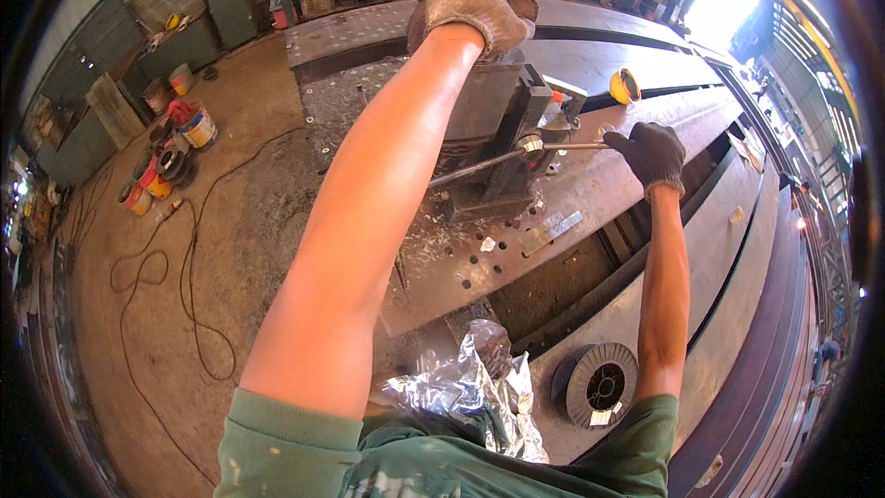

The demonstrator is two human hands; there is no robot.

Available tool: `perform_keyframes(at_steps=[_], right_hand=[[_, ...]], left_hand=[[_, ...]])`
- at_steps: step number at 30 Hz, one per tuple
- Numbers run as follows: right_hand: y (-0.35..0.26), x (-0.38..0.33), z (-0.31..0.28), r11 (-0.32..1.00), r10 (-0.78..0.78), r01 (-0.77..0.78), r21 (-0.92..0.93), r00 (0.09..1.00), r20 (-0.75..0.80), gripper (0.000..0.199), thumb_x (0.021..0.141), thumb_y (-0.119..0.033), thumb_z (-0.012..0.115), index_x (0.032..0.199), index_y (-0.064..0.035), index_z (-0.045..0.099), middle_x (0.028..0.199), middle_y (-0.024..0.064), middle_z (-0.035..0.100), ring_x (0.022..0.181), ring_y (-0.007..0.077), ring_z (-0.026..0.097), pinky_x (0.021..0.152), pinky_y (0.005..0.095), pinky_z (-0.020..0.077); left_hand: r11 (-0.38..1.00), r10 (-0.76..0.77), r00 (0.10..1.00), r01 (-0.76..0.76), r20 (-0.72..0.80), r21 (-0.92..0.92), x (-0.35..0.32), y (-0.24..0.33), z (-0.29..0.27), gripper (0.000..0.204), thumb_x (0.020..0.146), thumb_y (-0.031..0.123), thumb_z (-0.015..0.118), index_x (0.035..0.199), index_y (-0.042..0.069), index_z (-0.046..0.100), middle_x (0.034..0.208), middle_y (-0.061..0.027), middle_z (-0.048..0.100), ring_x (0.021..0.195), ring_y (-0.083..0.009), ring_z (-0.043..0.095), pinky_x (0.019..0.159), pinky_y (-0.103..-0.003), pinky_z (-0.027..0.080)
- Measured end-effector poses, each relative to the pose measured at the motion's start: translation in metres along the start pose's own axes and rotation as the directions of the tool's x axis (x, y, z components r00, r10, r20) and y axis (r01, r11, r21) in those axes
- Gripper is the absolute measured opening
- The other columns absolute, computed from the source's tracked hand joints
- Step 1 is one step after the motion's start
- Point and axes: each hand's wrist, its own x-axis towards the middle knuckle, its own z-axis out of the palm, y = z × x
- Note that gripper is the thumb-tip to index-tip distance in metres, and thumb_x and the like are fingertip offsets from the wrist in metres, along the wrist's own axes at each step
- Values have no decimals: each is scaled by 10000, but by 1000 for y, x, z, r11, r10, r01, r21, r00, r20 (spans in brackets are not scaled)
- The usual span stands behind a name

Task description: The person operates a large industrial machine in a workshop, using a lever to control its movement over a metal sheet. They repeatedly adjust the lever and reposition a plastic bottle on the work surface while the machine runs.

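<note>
Under my left hand [472, 11], in coarse knitted cloth, the drill housing [487, 101] looked matt grey metal. My right hand [654, 155] wore dark fabric around a smooth, shiny steel handle [516, 155]; below it, the perforated plate [479, 258] was dull, gritty steel.

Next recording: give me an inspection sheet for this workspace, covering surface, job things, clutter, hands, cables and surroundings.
Surface: steel plate with drilled holes, metal shavings on it.
Job things: drilling machine standing on the plate; long handle bar sticking out sideways.
Clutter: crumpled foil wrap, wire spool, yellow cup.
Hands: left hand, gloved, rests on top of the machine; right hand, gloved, grips the bar's end.
Cables: black cable looping across the floor.
Surroundings: paint cans on the concrete floor, long steel beams to the right.
</note>
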Motion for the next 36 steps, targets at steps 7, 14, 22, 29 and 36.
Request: perform_keyframes(at_steps=[7,14,22,29,36], right_hand=[[-2,1,-6,998,5,-5,-57,1000,3,581,812,-725,699,823,-152,796,878,56,770,881,277,708,765,441,560],[-11,1,-26,999,23,-20,-40,998,56,573,826,-715,700,881,-154,806,920,60,775,928,287,701,802,459,548],[-20,1,-37,998,15,-12,-69,999,42,542,826,-688,722,857,-151,794,921,50,771,933,292,694,809,470,530],[-23,1,-38,992,11,-8,-130,1000,28,524,816,-693,729,857,-175,798,916,29,771,923,268,696,791,460,537],[-19,1,-31,994,-1,1,-108,1000,-6,517,802,-691,739,851,-180,796,869,23,764,901,254,693,768,454,534]], left_hand=[[1000,-7,1000,7,6,15,3,2,3,710,886,665,558,1424,215,666,1423,-158,667,1324,-359,626,1112,-512,464],[1000,-1,1000,1,-14,-13,4,2,8,720,918,716,487,1404,222,682,1406,-173,673,1316,-371,629,1118,-523,455],[1000,-1,999,0,-46,-14,5,2,10,624,849,577,573,1365,257,716,1308,-132,731,1219,-362,686,1019,-524,511],[1000,-7,1000,7,-1,-2,3,3,4,694,890,685,530,1358,208,717,1382,-153,694,1301,-365,640,1103,-530,454],[1000,-13,1000,13,-1,-5,3,3,6,711,889,677,552,1397,198,691,1400,-153,684,1304,-365,639,1103,-547,454]])
